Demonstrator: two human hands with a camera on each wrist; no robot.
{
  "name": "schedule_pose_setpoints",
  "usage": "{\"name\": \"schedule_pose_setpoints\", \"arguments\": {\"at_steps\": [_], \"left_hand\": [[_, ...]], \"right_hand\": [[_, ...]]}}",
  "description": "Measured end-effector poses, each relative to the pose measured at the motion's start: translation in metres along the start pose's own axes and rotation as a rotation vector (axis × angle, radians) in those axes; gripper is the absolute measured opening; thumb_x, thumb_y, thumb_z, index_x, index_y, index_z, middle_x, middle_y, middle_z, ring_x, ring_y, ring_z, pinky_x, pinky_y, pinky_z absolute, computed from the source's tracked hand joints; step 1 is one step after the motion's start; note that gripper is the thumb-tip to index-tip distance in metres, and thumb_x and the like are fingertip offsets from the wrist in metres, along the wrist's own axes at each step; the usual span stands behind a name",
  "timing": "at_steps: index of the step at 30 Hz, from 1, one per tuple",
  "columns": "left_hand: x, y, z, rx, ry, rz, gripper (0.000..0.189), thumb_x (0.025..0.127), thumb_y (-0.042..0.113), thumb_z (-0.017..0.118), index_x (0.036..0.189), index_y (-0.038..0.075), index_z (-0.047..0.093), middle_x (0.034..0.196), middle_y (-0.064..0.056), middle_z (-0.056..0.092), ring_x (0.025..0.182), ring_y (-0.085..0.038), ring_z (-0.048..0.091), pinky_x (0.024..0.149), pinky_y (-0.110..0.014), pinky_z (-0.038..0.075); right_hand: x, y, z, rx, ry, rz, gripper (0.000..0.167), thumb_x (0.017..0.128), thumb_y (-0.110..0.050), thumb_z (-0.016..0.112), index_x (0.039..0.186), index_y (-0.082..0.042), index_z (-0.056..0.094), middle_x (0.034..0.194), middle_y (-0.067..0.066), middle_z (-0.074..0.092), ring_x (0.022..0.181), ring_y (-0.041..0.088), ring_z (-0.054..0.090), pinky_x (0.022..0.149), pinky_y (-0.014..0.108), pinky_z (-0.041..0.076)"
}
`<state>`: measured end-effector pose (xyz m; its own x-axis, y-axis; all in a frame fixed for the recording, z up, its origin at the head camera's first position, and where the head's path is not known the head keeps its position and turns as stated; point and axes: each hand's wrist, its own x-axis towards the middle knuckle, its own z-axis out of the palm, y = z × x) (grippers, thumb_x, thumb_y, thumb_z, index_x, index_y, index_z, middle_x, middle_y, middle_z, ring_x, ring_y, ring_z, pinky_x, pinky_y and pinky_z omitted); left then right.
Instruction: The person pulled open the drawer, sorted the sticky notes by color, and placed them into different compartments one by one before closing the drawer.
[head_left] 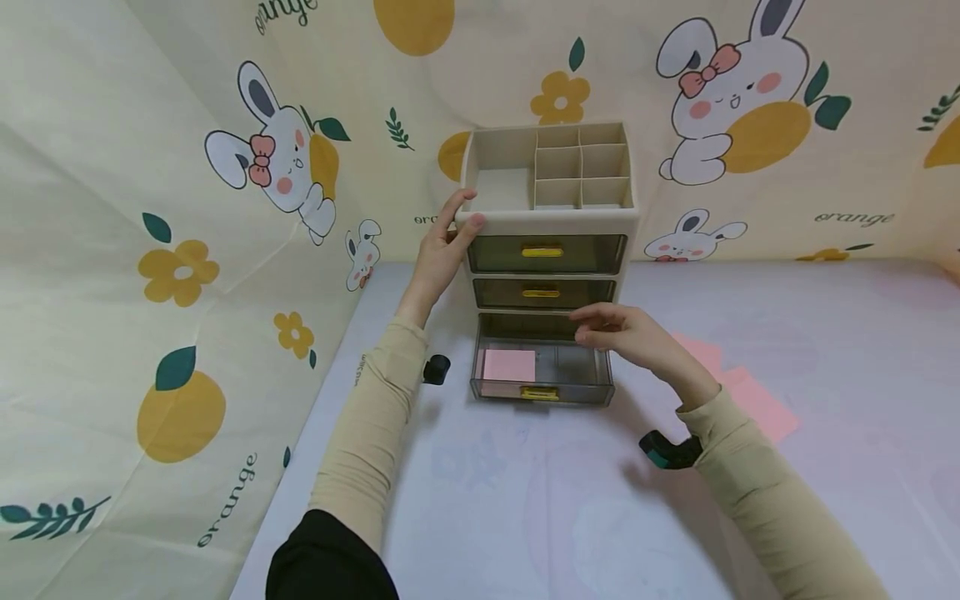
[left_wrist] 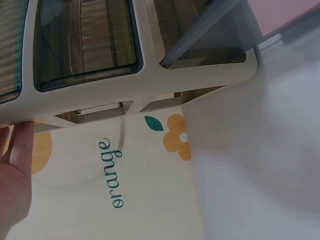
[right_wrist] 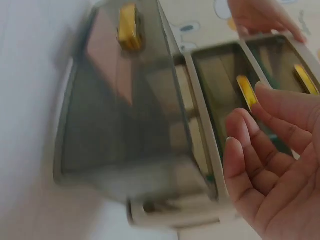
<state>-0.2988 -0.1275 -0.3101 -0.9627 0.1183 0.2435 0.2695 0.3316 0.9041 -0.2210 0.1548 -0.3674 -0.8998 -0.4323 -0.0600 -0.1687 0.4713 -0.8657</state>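
Observation:
A cream desktop drawer organizer point(head_left: 555, 221) stands on the table with small compartments on top and smoky, see-through drawers with yellow handles. Its bottom drawer point(head_left: 577, 367) is pulled out, and a pink paper pad point(head_left: 510, 365) lies inside at the left. My left hand point(head_left: 442, 258) grips the upper left front corner, thumb at the front; the left wrist view shows fingers point(left_wrist: 22, 150) against the side. Over the right part of the open drawer hovers my right hand point(head_left: 630, 337), its fingers loosely bent and holding nothing. The right wrist view shows that hand beside the middle drawer's handle point(right_wrist: 246, 91).
Pink sheets point(head_left: 757, 404) lie on the table to the right, partly behind the right forearm. A printed cloth backdrop point(head_left: 495, 92) with rabbits and oranges rises close behind the organizer and along the left. Dark wrist devices point(head_left: 670, 450) hang under both forearms.

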Motion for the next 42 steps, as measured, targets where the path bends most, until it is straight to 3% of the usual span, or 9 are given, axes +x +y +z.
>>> {"name": "schedule_pose_setpoints", "arguments": {"at_steps": [7, 13, 20, 25, 31, 37, 42], "left_hand": [[0.000, -0.003, 0.001, 0.007, 0.015, 0.026, 0.046, 0.093, 0.045, 0.050, 0.136, 0.036, 0.038, 0.142, 0.003, 0.036, 0.092, -0.018, 0.048, 0.075, -0.030, 0.038], [0.000, -0.003, 0.001, 0.001, 0.009, 0.019, 0.045, 0.094, 0.041, 0.051, 0.137, 0.036, 0.039, 0.144, 0.003, 0.035, 0.091, -0.018, 0.048, 0.075, -0.029, 0.037], [-0.016, 0.023, -0.001, 0.010, 0.000, 0.007, 0.044, 0.097, 0.033, 0.049, 0.138, 0.026, 0.038, 0.143, -0.003, 0.036, 0.089, -0.017, 0.046, 0.075, -0.027, 0.036], [-0.018, 0.026, -0.001, 0.013, 0.003, 0.011, 0.043, 0.097, 0.032, 0.049, 0.138, 0.026, 0.039, 0.140, -0.003, 0.038, 0.087, -0.016, 0.045, 0.073, -0.026, 0.035], [-0.018, 0.026, -0.001, 0.014, -0.012, 0.010, 0.044, 0.097, 0.034, 0.049, 0.139, 0.027, 0.037, 0.141, -0.005, 0.038, 0.090, -0.017, 0.046, 0.075, -0.028, 0.036], [-0.018, 0.026, -0.001, 0.008, -0.020, 0.007, 0.045, 0.096, 0.036, 0.049, 0.139, 0.028, 0.037, 0.144, -0.005, 0.036, 0.094, -0.018, 0.047, 0.078, -0.030, 0.037], [-0.019, 0.026, -0.001, 0.008, -0.015, 0.008, 0.044, 0.096, 0.035, 0.049, 0.139, 0.028, 0.037, 0.143, -0.006, 0.038, 0.093, -0.018, 0.047, 0.077, -0.029, 0.036]], "right_hand": [[-0.020, 0.016, -0.025, 0.022, 0.070, -0.001, 0.041, 0.092, -0.024, 0.059, 0.129, -0.007, 0.052, 0.102, -0.002, 0.062, 0.087, 0.005, 0.061, 0.076, 0.024, 0.049], [-0.032, 0.037, -0.043, -0.017, 0.113, 0.039, 0.044, 0.092, -0.028, 0.059, 0.130, -0.009, 0.049, 0.099, -0.012, 0.061, 0.088, 0.000, 0.059, 0.076, 0.020, 0.049], [-0.042, 0.064, -0.062, -0.038, 0.154, 0.099, 0.048, 0.093, -0.028, 0.057, 0.134, -0.006, 0.045, 0.096, -0.021, 0.058, 0.088, -0.007, 0.058, 0.079, 0.021, 0.051], [-0.048, 0.080, -0.074, -0.097, 0.160, 0.172, 0.052, 0.096, -0.032, 0.051, 0.138, -0.004, 0.040, 0.107, -0.013, 0.055, 0.089, -0.009, 0.056, 0.079, 0.020, 0.049], [-0.053, 0.097, -0.081, -0.134, 0.158, 0.258, 0.057, 0.096, -0.038, 0.047, 0.139, -0.001, 0.036, 0.129, 0.017, 0.047, 0.098, 0.013, 0.057, 0.079, 0.026, 0.048], [-0.056, 0.110, -0.086, -0.118, 0.155, 0.308, 0.058, 0.096, -0.034, 0.048, 0.140, 0.002, 0.034, 0.132, 0.025, 0.043, 0.089, 0.004, 0.055, 0.076, 0.025, 0.047], [-0.059, 0.118, -0.089, -0.160, 0.139, 0.356, 0.066, 0.095, -0.040, 0.049, 0.141, 0.004, 0.030, 0.137, 0.031, 0.035, 0.098, 0.025, 0.053, 0.083, 0.039, 0.042]]}}
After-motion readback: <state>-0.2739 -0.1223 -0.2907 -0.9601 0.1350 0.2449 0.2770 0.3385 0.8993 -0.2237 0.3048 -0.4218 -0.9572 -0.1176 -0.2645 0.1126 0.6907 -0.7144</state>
